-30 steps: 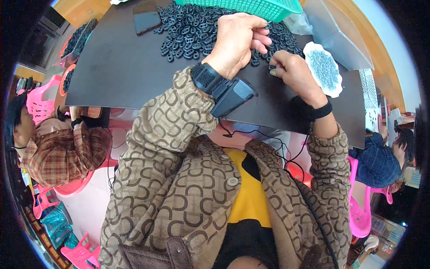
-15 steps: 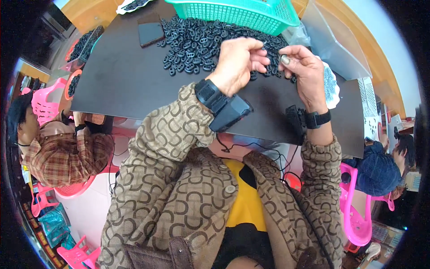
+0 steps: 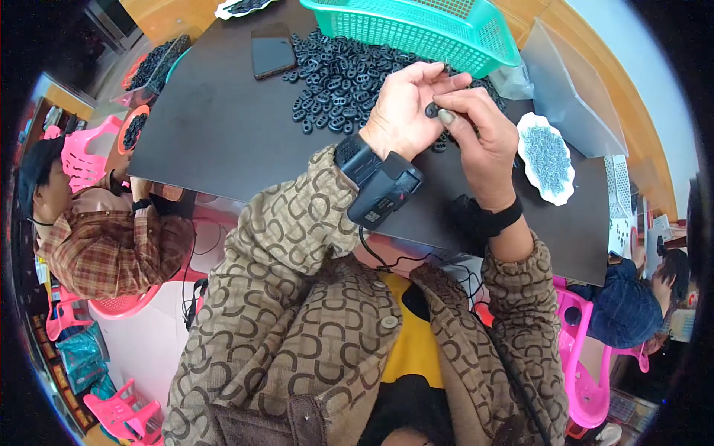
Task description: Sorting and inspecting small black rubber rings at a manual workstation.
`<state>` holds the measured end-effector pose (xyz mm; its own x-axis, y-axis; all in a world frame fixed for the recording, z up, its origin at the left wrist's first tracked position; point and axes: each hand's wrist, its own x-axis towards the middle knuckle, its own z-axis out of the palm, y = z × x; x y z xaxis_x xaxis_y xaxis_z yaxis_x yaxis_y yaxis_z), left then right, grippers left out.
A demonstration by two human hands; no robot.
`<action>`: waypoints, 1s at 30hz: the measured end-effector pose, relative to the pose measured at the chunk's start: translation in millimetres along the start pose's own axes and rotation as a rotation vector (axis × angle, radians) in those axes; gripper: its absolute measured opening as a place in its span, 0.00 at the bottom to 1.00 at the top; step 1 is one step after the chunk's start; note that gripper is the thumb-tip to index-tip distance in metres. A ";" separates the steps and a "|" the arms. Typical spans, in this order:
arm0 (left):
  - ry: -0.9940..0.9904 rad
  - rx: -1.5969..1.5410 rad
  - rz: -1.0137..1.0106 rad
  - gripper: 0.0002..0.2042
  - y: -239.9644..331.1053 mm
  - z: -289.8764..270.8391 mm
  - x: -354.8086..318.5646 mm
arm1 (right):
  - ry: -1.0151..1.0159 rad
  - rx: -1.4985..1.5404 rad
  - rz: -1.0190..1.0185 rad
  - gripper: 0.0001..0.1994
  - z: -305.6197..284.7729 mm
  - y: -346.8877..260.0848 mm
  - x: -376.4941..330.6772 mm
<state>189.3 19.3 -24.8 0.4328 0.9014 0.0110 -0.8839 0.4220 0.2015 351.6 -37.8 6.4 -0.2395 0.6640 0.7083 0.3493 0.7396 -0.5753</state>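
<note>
My left hand (image 3: 405, 111) is turned palm up above the pile, its fingers stretched out and partly hidden behind my right hand. I cannot make out whether a small dark spot by its fingertips is a held piece or part of the pile. Over the left palm, my right hand (image 3: 482, 137) pinches a small black cord-lock piece (image 3: 432, 110) between thumb and forefinger. Many similar black cord-lock pieces (image 3: 338, 89), with holes through them, lie heaped on the dark table (image 3: 223, 141) behind my hands. Right of my right hand stands a white scalloped dish (image 3: 553, 195) of tiny silvery parts.
A green perforated basket (image 3: 416, 37) stands behind the pile, and a dark phone (image 3: 272, 52) lies left of it. At the right is a clear plastic bin (image 3: 576, 93). Co-workers sit at the left (image 3: 111, 245) and right (image 3: 628, 301). Cables hang below the table edge.
My right hand has moved left to my left palm and now shows the black piece in its pinch. My left hand has turned palm up. The whole view has shifted slightly, uncovering the dish.
</note>
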 end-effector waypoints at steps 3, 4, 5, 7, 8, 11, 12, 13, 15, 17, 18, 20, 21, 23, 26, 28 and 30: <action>-0.024 -0.025 -0.018 0.10 3.4 3.2 2.8 | -0.026 -0.085 -0.094 0.10 -6.2 0.4 2.6; -0.024 -0.025 -0.016 0.10 3.7 -0.6 2.4 | -0.064 -0.037 0.003 0.09 -8.3 -5.0 1.9; -0.060 -0.024 -0.030 0.11 3.6 -5.0 1.0 | -0.102 0.011 0.100 0.09 -9.8 -7.9 1.1; -0.097 -0.022 -0.044 0.12 2.7 -8.9 1.3 | -0.096 0.036 0.125 0.09 -15.3 -5.8 -0.8; -0.108 -0.026 -0.046 0.13 1.7 -8.9 2.3 | -0.089 0.060 0.150 0.10 -18.9 -4.2 -1.2; -0.117 -0.026 -0.057 0.14 -1.4 -7.8 4.2 | -0.106 0.058 0.124 0.10 -28.9 -2.7 1.9; -0.116 -0.023 -0.061 0.14 -2.2 -7.3 4.8 | -0.102 0.058 0.128 0.10 -30.3 -1.7 2.5; -0.114 -0.021 -0.062 0.14 -1.6 -9.3 5.7 | -0.117 0.051 0.086 0.10 -30.7 -1.0 4.4; -0.181 -0.006 -0.073 0.17 -0.5 -13.6 7.3 | -0.129 0.046 0.044 0.10 -29.8 1.9 8.1; -0.124 0.045 -0.057 0.19 -5.1 -6.7 5.6 | -0.156 0.055 0.021 0.10 -27.7 7.7 8.2; -0.069 0.095 -0.035 0.21 -7.3 -3.6 4.1 | -0.153 0.055 0.024 0.10 -26.5 7.7 8.5; -0.038 0.140 -0.034 0.19 -10.7 10.6 -2.0 | -0.201 -0.014 -0.010 0.11 -24.9 7.6 7.9; -0.010 0.184 -0.031 0.17 -11.6 15.6 -3.5 | -0.200 -0.015 -0.006 0.11 -26.2 9.4 6.8; 0.005 0.185 -0.023 0.17 -10.4 18.1 -3.8 | -0.243 -0.008 0.037 0.11 -27.9 11.8 7.0; 0.017 0.207 -0.011 0.17 -8.3 15.2 -4.7 | -0.265 0.022 0.053 0.11 -25.8 8.5 6.8; 0.013 0.228 -0.009 0.17 -7.6 13.3 -4.5 | -0.267 0.051 0.150 0.10 -22.6 2.8 5.1; 0.042 0.227 -0.003 0.15 -7.9 13.0 -4.1 | -0.268 0.077 0.250 0.10 -18.0 2.0 2.2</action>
<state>196.8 10.9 -13.8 0.4231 0.9056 -0.0297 -0.8184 0.3960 0.4164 368.1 -36.9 14.2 -0.3874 0.8227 0.4160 0.3602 0.5505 -0.7531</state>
